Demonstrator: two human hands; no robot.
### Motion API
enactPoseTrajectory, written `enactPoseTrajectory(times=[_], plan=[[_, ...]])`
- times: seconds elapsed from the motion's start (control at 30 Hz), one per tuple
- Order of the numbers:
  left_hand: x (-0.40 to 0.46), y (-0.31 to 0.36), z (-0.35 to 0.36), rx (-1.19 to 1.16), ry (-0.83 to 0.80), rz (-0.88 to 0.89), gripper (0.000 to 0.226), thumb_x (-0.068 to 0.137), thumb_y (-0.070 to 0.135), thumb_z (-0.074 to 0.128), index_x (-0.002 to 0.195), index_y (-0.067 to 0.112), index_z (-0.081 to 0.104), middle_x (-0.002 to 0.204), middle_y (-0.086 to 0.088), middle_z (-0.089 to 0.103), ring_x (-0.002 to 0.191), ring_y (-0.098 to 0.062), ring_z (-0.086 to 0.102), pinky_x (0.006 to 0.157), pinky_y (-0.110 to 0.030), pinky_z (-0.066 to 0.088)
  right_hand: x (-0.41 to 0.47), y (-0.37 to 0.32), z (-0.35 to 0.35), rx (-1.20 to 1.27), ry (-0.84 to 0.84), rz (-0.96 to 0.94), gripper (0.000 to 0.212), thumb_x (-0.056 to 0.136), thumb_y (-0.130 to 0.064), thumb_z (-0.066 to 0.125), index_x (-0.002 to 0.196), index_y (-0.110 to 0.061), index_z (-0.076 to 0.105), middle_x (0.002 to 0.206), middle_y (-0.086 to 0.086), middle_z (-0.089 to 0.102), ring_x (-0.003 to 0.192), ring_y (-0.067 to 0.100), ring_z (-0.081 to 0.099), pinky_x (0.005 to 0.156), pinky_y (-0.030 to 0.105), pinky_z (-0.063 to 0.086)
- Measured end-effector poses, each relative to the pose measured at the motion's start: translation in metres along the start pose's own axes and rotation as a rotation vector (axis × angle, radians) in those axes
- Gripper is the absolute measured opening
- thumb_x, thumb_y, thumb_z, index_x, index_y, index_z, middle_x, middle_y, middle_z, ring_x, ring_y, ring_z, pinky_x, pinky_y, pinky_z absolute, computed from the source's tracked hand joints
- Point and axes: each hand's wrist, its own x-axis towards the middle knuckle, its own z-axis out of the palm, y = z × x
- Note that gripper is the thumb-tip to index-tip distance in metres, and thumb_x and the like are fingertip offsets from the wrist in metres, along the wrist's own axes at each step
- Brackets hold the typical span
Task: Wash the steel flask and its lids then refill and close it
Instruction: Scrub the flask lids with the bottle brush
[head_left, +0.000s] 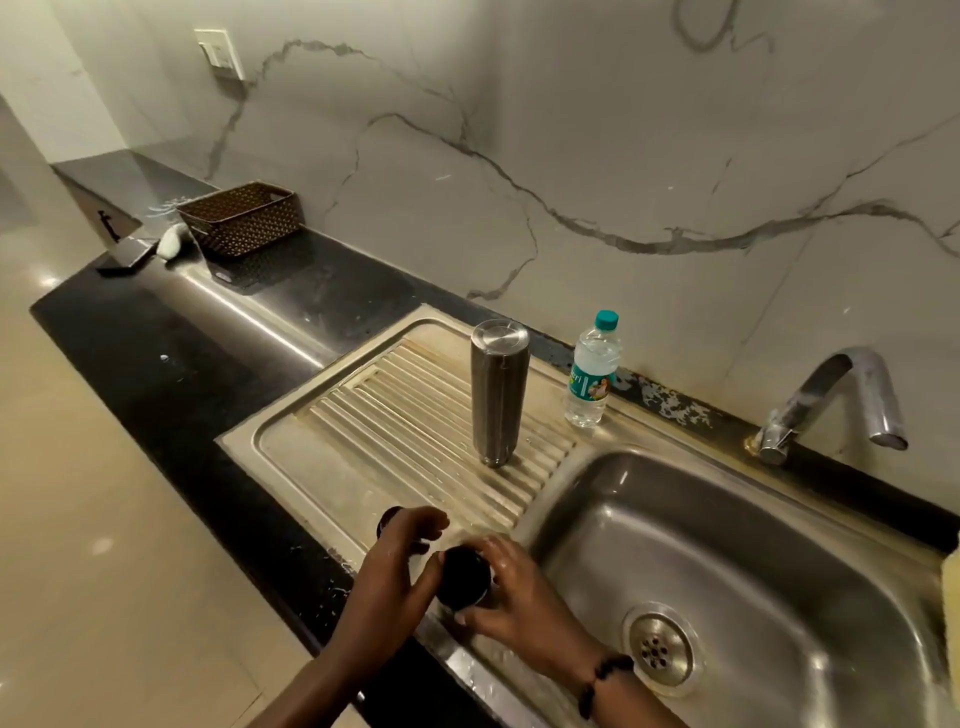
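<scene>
The steel flask (497, 392) stands upside down, mouth down, on the ribbed drainboard (395, 415). At the drainboard's front edge my right hand (511, 605) grips a dark round lid (465, 577), fingers curled round its side. My left hand (400, 561) hovers just left of that lid, fingers loosely bent; whether it touches the lid is unclear. A second dark lid (387, 519) lies on the drainboard and peeks out behind my left hand, mostly hidden.
A plastic water bottle (592, 371) with a teal cap stands behind the flask. The steel sink basin (753, 571) with its drain lies to the right, a chrome tap (836, 400) above it. A brown basket (241, 218) sits on the black counter, far left.
</scene>
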Motion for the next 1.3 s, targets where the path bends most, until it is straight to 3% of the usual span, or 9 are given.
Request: enactPoseTrajectory(times=[0.17,0.33,0.47,0.57,0.67,0.77,1.03,1.17,1.3], plan=[[-0.019,0.001,0.005,-0.043,-0.168,-0.111,0.070,0.078,0.037,0.071,0.138,0.035,0.036,0.140,0.016,0.046,0.128,0.002,0.047,0.105,-0.023,0.045,-0.019,-0.006,-0.015,0.270,0.113,0.154,0.068,0.077,-0.036,0.080,0.133,-0.044,0.042,0.130,-0.024,0.048,0.117,-0.007,0.049,0.094,0.011,0.044],[-0.018,0.029,0.031,-0.181,-0.186,-0.061,0.065,0.078,0.024,0.085,0.131,0.022,0.047,0.119,0.013,0.065,0.113,-0.011,0.064,0.092,-0.026,0.053,-0.043,-0.022,-0.034,0.315,0.169,0.166,0.064,0.075,-0.038,0.082,0.127,-0.046,0.046,0.123,-0.022,0.057,0.110,-0.009,0.056,0.091,0.015,0.049],[-0.014,0.046,0.053,-0.249,-0.170,-0.064,0.069,0.071,0.038,0.088,0.124,0.027,0.045,0.114,0.007,0.066,0.102,-0.012,0.066,0.085,-0.028,0.054,-0.073,-0.021,-0.069,0.245,0.209,0.090,0.048,0.083,-0.033,0.076,0.126,-0.032,0.053,0.119,-0.012,0.066,0.108,-0.001,0.062,0.092,0.021,0.051],[-0.009,0.050,0.075,-0.292,-0.199,-0.088,0.072,0.068,0.028,0.091,0.124,0.028,0.046,0.116,0.003,0.065,0.107,-0.016,0.065,0.088,-0.033,0.054,-0.099,0.008,-0.090,0.057,0.364,0.128,0.030,0.099,-0.038,0.053,0.121,-0.017,0.058,0.119,0.006,0.070,0.109,0.022,0.066,0.093,0.041,0.050],[-0.008,0.062,0.097,-0.314,-0.245,-0.067,0.068,0.067,0.023,0.090,0.124,0.024,0.053,0.116,0.011,0.064,0.110,-0.009,0.064,0.089,-0.020,0.049,-0.127,0.043,-0.093,-0.156,0.293,0.319,0.024,0.092,-0.035,0.063,0.115,-0.034,0.058,0.128,-0.009,0.060,0.115,0.009,0.057,0.097,0.034,0.046],[-0.010,0.076,0.118,-0.341,-0.332,-0.040,0.068,0.067,0.032,0.088,0.126,0.023,0.056,0.119,0.004,0.066,0.111,-0.016,0.065,0.093,-0.031,0.053,-0.153,0.069,-0.094,-0.327,0.330,0.313,0.034,0.084,-0.024,0.067,0.115,-0.038,0.062,0.123,-0.021,0.055,0.120,0.005,0.049,0.101,0.023,0.038],[-0.008,0.107,0.177,-0.343,-0.521,-0.036,0.069,0.066,0.023,0.092,0.122,0.033,0.052,0.113,0.024,0.065,0.103,0.000,0.066,0.084,-0.029,0.058,-0.211,0.051,-0.149,-0.437,0.398,0.385,0.031,0.089,-0.021,0.065,0.120,-0.025,0.067,0.123,-0.008,0.064,0.116,0.012,0.057,0.100,0.031,0.043],[-0.011,0.124,0.207,-0.382,-0.582,-0.041,0.063,0.063,0.034,0.089,0.116,0.028,0.055,0.104,0.007,0.069,0.094,-0.014,0.071,0.077,-0.046,0.060,-0.248,0.035,-0.198,-0.650,0.291,0.528,0.036,0.090,-0.024,0.064,0.126,-0.025,0.061,0.126,-0.001,0.063,0.116,0.018,0.057,0.098,0.037,0.043],[-0.022,0.143,0.235,-0.450,-0.656,-0.003,0.052,0.076,0.017,0.086,0.116,0.028,0.055,0.108,0.009,0.069,0.099,-0.012,0.069,0.078,-0.028,0.054,-0.283,0.016,-0.238,-0.862,0.113,0.744,0.043,0.089,-0.027,0.064,0.130,-0.024,0.053,0.130,0.003,0.057,0.117,0.025,0.055,0.094,0.033,0.040]])
